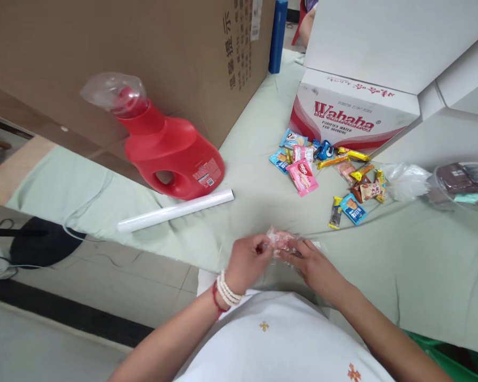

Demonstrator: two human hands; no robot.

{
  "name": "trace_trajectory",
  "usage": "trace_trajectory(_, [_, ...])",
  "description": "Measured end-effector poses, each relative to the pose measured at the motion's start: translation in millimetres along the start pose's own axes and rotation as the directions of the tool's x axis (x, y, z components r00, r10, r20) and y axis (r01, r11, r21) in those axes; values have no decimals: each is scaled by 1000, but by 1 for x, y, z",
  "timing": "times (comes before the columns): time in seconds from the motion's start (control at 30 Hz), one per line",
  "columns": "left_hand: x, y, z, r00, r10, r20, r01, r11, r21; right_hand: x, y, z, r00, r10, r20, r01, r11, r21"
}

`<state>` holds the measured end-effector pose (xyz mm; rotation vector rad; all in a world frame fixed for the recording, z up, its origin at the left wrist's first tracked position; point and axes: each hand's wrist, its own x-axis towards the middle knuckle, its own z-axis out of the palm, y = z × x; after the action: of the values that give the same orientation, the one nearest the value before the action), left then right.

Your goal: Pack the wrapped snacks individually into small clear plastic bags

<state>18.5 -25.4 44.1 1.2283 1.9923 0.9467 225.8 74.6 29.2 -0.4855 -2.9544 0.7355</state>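
Observation:
Near the table's front edge, both hands are on a pink snack in crinkled clear plastic [282,240]. My left hand [249,258], with a white beaded bracelet and a red cord at the wrist, pinches the plastic at its left end. From the right, the fingers of my right hand [311,261] are closed on the other side of it. Fingers and glossy film partly hide the snack, so its exact kind is unclear. Beyond the hands lies a spread of small wrapped snacks, among them a pink packet [301,178] and a blue packet [353,208].
A red detergent jug [175,154] with plastic over its top leans by a large brown carton [163,58]. In front lies a white roll [175,211]. A Wahaha water box [350,119] stands behind the snacks; a clear plastic container [462,185] is at right.

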Motion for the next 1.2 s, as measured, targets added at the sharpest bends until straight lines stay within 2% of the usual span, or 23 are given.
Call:
trace_trajectory(0.07, [-6, 5, 19, 997, 64, 30, -66, 995, 70, 1, 1, 1, 999, -12, -37, 12, 1000, 17])
trace_trajectory(0.13, [-7, 5, 34, 993, 109, 53, -118, 971, 210, -2, 2, 3, 995, -34, -95, 42, 996, 74])
trace_trajectory(0.2, [-4, 3, 41, 992, 97, 75, -117, 930, 349, -7, 4, 4, 978, 13, -210, 27, 982, 186])
trace_trajectory(0.23, [-3, 2, 43, 994, 73, 82, -100, 911, 400, -10, 6, 5, 951, 96, -294, -25, 972, 234])
trace_trajectory(0.3, [-1, 1, 44, 997, 17, 70, -48, 886, 462, -15, 11, 7, 839, 323, -438, -224, 938, 263])
trace_trajectory(0.33, [-1, 1, 45, 998, -7, 58, -21, 878, 478, -17, 14, 8, 772, 417, -479, -339, 909, 244])
trace_trajectory(0.37, [-1, 0, 46, 999, -30, 39, 7, 873, 488, -19, 16, 9, 728, 476, -493, -433, 877, 208])
trace_trajectory(0.4, [-2, -1, 47, 999, -45, 12, 33, 869, 494, -21, 17, 11, 716, 506, -480, -493, 854, 165])
trace_trajectory(0.47, [-2, -4, 49, 996, -37, -86, 75, 862, 500, -24, 16, 13, 743, 520, -422, -524, 844, 116])
trace_trajectory(0.57, [1, -9, 50, 973, 50, -226, 72, 862, 502, -28, 7, 10, 758, 527, -384, -497, 848, 183])
trace_trajectory(0.7, [6, -10, 48, 984, 54, -171, 41, 859, 510, -32, -2, -3, 705, 647, -291, -529, 753, 390])
trace_trajectory(0.83, [6, -10, 47, 989, 33, -145, 41, 876, 481, -45, 2, -14, 641, 700, -316, -532, 702, 474])
trace_trajectory(0.9, [4, -12, 48, 988, 38, -151, 35, 891, 452, -56, 7, -15, 617, 738, -272, -545, 651, 529])
trace_trajectory(0.97, [2, -15, 50, 986, 46, -162, 28, 903, 428, -66, 10, -12, 609, 771, -185, -562, 585, 585])
trace_trajectory(1.03, [1, -18, 51, 983, 58, -174, 20, 911, 413, -72, 10, -8, 625, 766, -149, -544, 565, 620])
trace_trajectory(1.1, [1, -20, 53, 981, 72, -182, 8, 915, 404, -74, 6, -4, 635, 737, -234, -496, 620, 608])
trace_trajectory(1.2, [1, -22, 54, 979, 88, -186, -7, 917, 398, -72, -4, 0, 607, 595, -526, -453, 804, 385])
